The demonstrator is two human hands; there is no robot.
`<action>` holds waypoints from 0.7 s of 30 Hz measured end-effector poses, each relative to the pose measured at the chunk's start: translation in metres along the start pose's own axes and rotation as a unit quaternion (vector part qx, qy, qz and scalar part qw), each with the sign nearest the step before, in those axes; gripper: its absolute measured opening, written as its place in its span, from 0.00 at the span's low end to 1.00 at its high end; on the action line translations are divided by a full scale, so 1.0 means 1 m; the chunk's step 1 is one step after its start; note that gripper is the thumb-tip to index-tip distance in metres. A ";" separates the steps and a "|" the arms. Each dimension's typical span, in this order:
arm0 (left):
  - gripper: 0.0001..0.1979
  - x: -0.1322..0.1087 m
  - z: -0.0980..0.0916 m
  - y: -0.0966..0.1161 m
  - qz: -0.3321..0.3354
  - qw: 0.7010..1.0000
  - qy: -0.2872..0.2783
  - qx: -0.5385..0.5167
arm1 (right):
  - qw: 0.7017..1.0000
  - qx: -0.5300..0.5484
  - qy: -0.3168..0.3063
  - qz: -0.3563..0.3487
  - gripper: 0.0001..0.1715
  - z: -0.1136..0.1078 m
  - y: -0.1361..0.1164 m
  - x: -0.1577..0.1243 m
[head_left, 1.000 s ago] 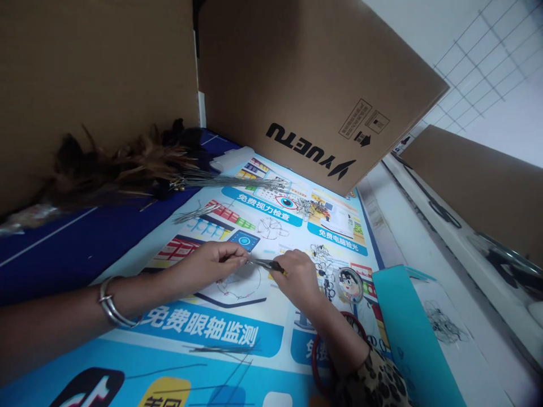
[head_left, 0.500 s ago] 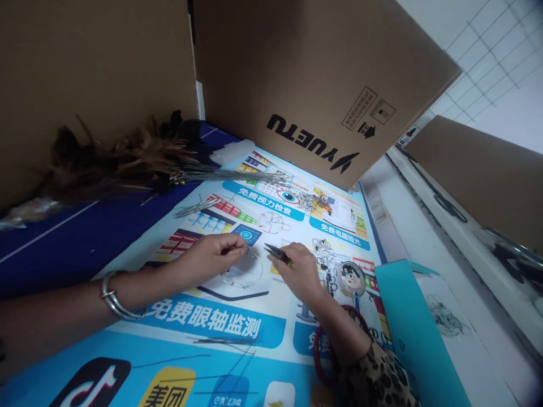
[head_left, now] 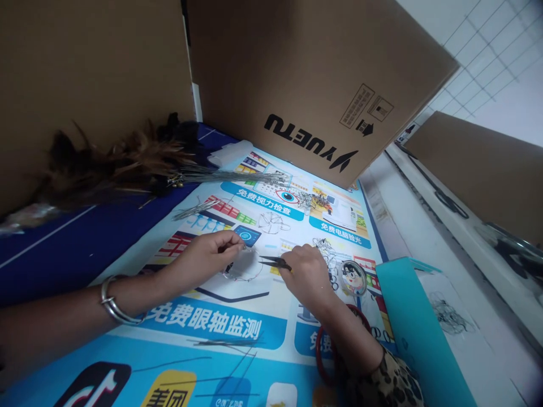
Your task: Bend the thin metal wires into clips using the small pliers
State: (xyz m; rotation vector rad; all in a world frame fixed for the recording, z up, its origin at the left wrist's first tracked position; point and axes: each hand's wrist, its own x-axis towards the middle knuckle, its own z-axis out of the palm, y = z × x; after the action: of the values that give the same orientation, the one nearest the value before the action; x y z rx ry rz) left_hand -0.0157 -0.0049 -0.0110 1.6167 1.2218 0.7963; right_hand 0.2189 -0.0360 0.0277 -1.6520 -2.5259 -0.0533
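My left hand [head_left: 218, 254], with a silver bangle on its wrist, pinches a thin wire loop [head_left: 253, 278] between thumb and fingertips. The loop hangs just over the printed sheet, a ring of fine wire with small bits along it. In my right hand [head_left: 306, 277] is a pair of dark, slim-jawed pliers [head_left: 275, 262]. Their jaws point left, slightly parted, with the tips close to the loop's right side. Whether they touch the wire I cannot tell. My right fingers hide the handles.
Beyond my hands lie another wire ring [head_left: 274, 222], a bundle of straight wires [head_left: 237, 176] and brown feathers [head_left: 139, 152]. Cut wires [head_left: 227, 342] are nearer me. On the right are a round tin [head_left: 353, 278], a red ring [head_left: 324, 362] and a teal box [head_left: 419, 328]. A cardboard box [head_left: 314, 85] stands behind.
The pliers have turned from slanting up-left to pointing left, and their jaws now show apart. My right hand has rolled over slightly. My left hand has shifted a little left, still pinching the loop.
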 end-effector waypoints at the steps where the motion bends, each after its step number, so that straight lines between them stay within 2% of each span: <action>1: 0.11 0.000 0.000 0.001 -0.002 1.000 0.003 0.000 | 1.000 0.001 0.016 0.005 0.04 0.001 -0.001 -0.001; 5: 0.11 -0.001 0.006 0.003 0.004 1.000 -0.010 -0.008 | 0.991 0.105 0.064 0.050 0.04 0.007 -0.006 0.001; 8: 0.09 -0.002 0.014 0.002 0.007 0.999 -0.035 -0.018 | 0.982 0.165 0.079 0.041 0.10 0.012 -0.014 0.004; 11: 0.07 -0.005 0.021 0.003 0.049 0.998 -0.048 -0.002 | 0.985 0.155 0.071 0.018 0.18 0.015 -0.023 0.006; 14: 0.07 -0.009 0.025 0.007 0.076 0.995 -0.056 0.029 | 0.989 0.136 0.050 0.012 0.14 0.015 -0.028 0.006; 17: 0.07 -0.012 0.026 0.009 0.073 0.995 -0.070 0.027 | 0.989 0.137 0.047 -0.001 0.12 0.016 -0.029 0.004; 21: 0.07 -0.012 0.026 0.009 0.038 0.996 -0.075 -0.007 | 0.983 0.175 0.058 -0.001 0.15 0.021 -0.028 0.001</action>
State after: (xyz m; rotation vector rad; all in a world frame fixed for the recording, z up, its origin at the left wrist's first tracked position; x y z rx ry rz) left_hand 0.0071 -0.0246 -0.0120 1.6882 1.0509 0.7151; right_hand 0.1911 -0.0442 0.0080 -1.4634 -2.2890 0.2697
